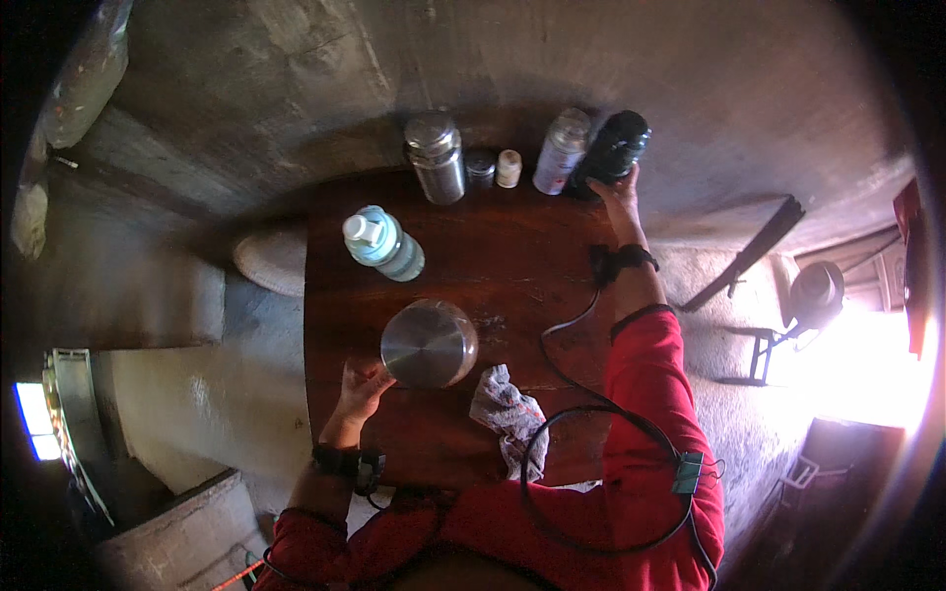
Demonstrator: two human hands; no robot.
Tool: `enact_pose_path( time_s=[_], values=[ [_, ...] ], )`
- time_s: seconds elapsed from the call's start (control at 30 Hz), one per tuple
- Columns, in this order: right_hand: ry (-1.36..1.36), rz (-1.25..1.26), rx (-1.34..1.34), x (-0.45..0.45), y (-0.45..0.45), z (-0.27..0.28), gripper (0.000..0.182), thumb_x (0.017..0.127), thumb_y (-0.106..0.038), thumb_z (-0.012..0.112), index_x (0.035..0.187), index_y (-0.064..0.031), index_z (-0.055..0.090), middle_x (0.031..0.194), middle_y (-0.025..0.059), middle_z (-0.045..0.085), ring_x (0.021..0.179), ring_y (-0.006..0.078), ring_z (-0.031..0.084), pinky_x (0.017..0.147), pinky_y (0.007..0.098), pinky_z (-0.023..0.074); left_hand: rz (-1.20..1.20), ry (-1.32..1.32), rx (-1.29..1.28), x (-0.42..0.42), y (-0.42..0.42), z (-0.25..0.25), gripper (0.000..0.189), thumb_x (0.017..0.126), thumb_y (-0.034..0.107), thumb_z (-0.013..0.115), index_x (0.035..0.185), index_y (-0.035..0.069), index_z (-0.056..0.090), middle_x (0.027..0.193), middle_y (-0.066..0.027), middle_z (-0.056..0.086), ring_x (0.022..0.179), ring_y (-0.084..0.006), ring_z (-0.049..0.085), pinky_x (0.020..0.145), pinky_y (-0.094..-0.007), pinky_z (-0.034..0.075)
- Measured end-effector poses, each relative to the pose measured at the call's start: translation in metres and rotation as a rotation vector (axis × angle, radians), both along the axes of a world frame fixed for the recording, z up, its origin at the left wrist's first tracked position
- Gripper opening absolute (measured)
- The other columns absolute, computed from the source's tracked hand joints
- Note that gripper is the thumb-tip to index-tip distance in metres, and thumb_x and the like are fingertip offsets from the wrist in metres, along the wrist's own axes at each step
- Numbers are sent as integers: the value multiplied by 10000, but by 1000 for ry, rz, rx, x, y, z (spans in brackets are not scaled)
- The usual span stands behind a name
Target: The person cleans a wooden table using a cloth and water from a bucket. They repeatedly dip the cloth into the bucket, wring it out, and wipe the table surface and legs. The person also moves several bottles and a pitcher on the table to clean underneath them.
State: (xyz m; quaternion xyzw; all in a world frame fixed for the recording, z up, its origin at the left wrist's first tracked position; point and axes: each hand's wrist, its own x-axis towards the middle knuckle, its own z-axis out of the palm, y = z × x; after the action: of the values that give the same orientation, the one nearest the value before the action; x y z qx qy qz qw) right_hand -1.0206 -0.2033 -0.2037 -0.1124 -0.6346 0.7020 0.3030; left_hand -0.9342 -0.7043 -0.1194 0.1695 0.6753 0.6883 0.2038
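Observation:
My left hand (pixel 363 389) is at the near left of the wooden table (pixel 443 458), its fingers at the lower left edge of a round metal container (pixel 429 344) with a flat, shiny top. At the far right, my right hand (pixel 623 193) grips the lower part of a dark bottle (pixel 622 144), which leans beside a spray can (pixel 563 151). A light-blue-capped bottle (pixel 384 244) stands at the left. Right of the metal container lies a crumpled, stained cloth (pixel 510 417).
Along the wall behind the table stand a steel flask (pixel 436 159), a small dark-lidded jar (pixel 480 170) and a small white-capped bottle (pixel 509 168). A black cable (pixel 569 373) loops from my right wrist over the table's right side and my red sleeve.

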Motion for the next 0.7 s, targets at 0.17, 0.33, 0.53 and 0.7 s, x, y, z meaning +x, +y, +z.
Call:
enact_pose_path(
  time_s=[0.17, 0.33, 0.53, 0.7],
  values=[
    [-147, -257, 290, 1, -19, 10, 717, 653, -63, 746, 1233, -96, 325, 1106, 81, 506, 1028, 197, 490, 854, 313, 423, 12, 188, -124, 2, -10, -15, 360, 809, 240, 669, 579, 47, 470, 545, 65, 389, 529, -54, 328, 449, -249, 250],
    [8, -29, -215, 38, -69, -1, 811, 664, -73, 752, 1306, -105, 258, 1178, 92, 458, 1076, 213, 461, 886, 346, 415, 96, 53, -122, 6, -2, -2, 316, 815, 203, 653, 580, 40, 516, 568, 65, 452, 558, -38, 379, 476, -232, 310],
    [-264, 0, 368, 23, -174, 18, 894, 625, -124, 794, 1325, -101, 239, 1219, 153, 428, 1135, 267, 444, 946, 391, 412, 76, -98, -60, 5, -5, 0, 221, 817, 163, 630, 655, 15, 598, 641, 68, 534, 627, -34, 453, 546, -219, 373],
    [-304, -96, 521, -12, -181, 25, 948, 606, -179, 792, 1340, -38, 209, 1245, 229, 413, 1147, 384, 421, 952, 420, 382, 31, -163, 78, 4, -5, -19, 185, 834, 162, 609, 836, -19, 650, 729, 55, 572, 676, -37, 466, 581, -217, 382]
  ],
)
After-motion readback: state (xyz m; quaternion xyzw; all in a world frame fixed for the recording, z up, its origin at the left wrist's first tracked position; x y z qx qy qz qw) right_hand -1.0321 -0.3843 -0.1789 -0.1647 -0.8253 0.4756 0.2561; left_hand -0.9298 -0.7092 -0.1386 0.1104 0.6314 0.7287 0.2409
